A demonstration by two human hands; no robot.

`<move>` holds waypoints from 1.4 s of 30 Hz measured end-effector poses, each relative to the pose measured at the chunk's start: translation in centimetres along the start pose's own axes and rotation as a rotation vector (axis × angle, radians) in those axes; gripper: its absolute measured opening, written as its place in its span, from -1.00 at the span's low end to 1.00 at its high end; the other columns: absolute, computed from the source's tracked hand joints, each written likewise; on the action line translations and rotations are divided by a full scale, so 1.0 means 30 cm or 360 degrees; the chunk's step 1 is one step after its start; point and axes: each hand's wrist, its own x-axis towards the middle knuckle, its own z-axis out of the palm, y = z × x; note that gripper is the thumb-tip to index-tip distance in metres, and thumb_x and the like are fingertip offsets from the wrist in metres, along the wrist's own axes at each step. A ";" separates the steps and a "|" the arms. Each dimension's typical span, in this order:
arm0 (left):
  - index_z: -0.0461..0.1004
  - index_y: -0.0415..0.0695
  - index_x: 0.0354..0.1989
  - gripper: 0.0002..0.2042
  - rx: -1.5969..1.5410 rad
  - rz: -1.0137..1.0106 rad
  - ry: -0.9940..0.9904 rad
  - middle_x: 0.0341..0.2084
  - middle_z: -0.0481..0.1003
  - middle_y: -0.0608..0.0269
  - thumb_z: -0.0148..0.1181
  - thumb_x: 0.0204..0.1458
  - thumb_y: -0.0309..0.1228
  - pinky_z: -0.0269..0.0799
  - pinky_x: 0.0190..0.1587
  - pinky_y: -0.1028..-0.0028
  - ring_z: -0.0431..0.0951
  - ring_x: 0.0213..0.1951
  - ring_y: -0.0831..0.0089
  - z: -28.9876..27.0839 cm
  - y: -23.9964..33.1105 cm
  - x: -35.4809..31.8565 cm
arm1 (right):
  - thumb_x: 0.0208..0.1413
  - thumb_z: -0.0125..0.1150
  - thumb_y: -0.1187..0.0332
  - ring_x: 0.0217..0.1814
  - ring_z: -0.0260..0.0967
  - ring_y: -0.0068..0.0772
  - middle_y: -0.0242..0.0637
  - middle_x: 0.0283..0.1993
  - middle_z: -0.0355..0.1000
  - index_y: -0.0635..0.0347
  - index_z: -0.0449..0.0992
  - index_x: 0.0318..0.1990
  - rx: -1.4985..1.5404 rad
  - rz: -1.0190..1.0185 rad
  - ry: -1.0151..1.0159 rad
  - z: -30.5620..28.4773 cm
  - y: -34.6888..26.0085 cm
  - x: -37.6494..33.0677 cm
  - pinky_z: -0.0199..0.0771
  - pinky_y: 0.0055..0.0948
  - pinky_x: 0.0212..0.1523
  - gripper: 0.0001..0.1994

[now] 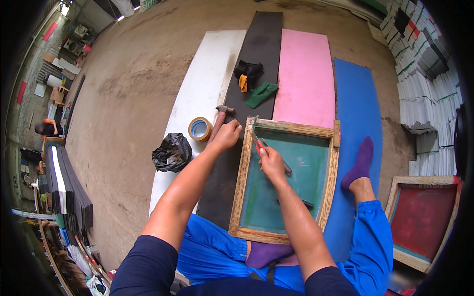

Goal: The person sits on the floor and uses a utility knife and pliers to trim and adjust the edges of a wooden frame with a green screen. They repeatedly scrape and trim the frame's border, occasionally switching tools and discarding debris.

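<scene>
Grasping a red tool [258,144] in the head view, the right hand [271,164] is above the frame [243,172], near its far left corner. The left hand [228,135] is just outside this corner, beside the hammer [218,122]; its fingers seem curled, but whether they grasp something, one cannot tell. The frame lies over the black mat [262,49] and pink mat [305,74].

Floor [123,98], white mat [200,74], black mat [261,42], pink mat [304,74], blue mat [359,103] side by side, tape [200,119] and bag [172,152] on white, green cloth [261,94] on black, frame [239,182] over black and pink
</scene>
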 end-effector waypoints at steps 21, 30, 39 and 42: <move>0.56 -0.27 -0.23 -0.73 -0.0556 -0.0519 -0.0025 -0.48 0.58 0.19 0.20 0.25 -0.25 0.47 -0.26 0.37 0.58 -0.38 0.42 -0.054 -0.036 -0.110 | 0.27 0.15 0.11 0.00 0.57 0.11 -0.07 -0.11 0.64 -0.18 0.70 0.00 -0.0731 0.0102 -0.0058 -0.104 -0.288 0.085 0.54 0.03 -0.03 -0.73; 0.55 -0.27 -0.24 -0.73 -0.0712 -0.0613 0.0092 -0.45 0.61 0.14 0.20 0.25 -0.25 0.49 -0.27 0.36 0.60 -0.38 0.38 -0.072 -0.056 -0.094 | 0.27 0.16 0.07 -0.18 0.62 -0.14 -0.22 -0.25 0.66 -0.15 0.70 0.03 -0.0644 0.0112 -0.0408 -0.190 -0.236 0.113 0.53 -0.12 -0.11 -0.69; 0.53 -0.26 -0.34 -0.55 0.0016 -0.0346 0.0361 -0.40 0.61 -0.12 0.21 0.23 -0.02 0.51 -0.17 0.09 0.64 -0.26 -0.06 0.051 0.160 -0.053 | 0.31 0.10 0.12 -0.47 0.53 -0.47 -0.33 -0.48 0.56 0.06 0.66 0.07 -0.0146 0.0211 -0.0199 -0.208 -0.148 0.043 0.45 -0.34 -0.34 -0.65; 0.53 -0.24 -0.32 -0.52 0.0185 -0.0491 0.0207 -0.38 0.61 -0.13 0.17 0.23 0.05 0.53 -0.16 0.05 0.65 -0.24 -0.08 0.046 0.207 -0.047 | 0.33 0.10 0.13 -0.50 0.50 -0.48 -0.31 -0.50 0.55 0.09 0.66 0.06 0.0013 0.0226 -0.0093 -0.198 -0.092 0.043 0.45 -0.32 -0.37 -0.65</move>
